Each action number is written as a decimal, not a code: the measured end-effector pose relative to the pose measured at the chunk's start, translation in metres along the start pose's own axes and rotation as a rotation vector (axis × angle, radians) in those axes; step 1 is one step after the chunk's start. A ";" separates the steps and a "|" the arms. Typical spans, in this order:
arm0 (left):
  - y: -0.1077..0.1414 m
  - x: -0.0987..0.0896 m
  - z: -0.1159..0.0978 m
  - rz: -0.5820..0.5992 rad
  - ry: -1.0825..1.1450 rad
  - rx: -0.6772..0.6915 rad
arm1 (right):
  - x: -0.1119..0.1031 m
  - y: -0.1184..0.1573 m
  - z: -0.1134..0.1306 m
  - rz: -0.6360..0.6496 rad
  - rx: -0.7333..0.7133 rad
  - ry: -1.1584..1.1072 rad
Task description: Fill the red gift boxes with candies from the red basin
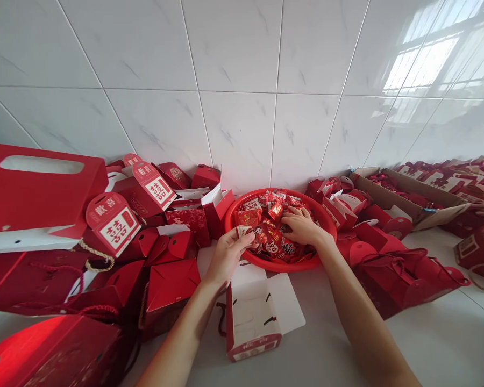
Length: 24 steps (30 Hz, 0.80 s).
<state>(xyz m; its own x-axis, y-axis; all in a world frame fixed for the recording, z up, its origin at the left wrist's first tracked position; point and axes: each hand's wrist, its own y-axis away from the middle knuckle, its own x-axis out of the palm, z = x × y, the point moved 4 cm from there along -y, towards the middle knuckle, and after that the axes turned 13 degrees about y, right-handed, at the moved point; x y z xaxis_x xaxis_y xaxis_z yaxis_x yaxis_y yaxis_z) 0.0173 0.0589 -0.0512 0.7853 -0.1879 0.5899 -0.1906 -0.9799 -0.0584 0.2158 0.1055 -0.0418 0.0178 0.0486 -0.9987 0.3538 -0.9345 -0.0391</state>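
Observation:
A round red plastic basin [329, 220] full of red-wrapped candies [272, 236] stands against the tiled wall. At its near left rim, my left hand [230, 252] is closed on a small candy packet [246, 232] with a printed figure. My right hand [300, 226] reaches into the basin from the right, its fingers bent down among the wrappers; whether it grips one is hidden. Just in front of the basin lies an open red gift box [255, 322] with a white inside, its flap spread to the right and nothing lying in it.
Many red gift boxes [171, 287] with rope handles crowd the left side, some bearing white-and-red labels. More red boxes [395, 269] stand at the right, beside a cardboard carton [423, 188] of red items. White marbled tiles [237, 129] form the wall behind.

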 end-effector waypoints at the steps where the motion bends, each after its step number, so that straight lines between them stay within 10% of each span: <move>1: 0.000 0.000 0.000 0.002 -0.006 -0.001 | -0.002 -0.001 0.000 -0.015 -0.004 -0.009; 24: -0.001 -0.001 0.001 0.017 0.004 0.000 | -0.033 0.012 -0.021 -0.262 -0.029 -0.511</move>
<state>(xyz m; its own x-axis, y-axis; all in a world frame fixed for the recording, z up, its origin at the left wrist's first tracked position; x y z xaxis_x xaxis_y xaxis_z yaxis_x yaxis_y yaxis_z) 0.0173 0.0601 -0.0520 0.7793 -0.2043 0.5924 -0.2039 -0.9766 -0.0686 0.2391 0.1007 -0.0087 -0.5255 0.0940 -0.8456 0.3113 -0.9037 -0.2939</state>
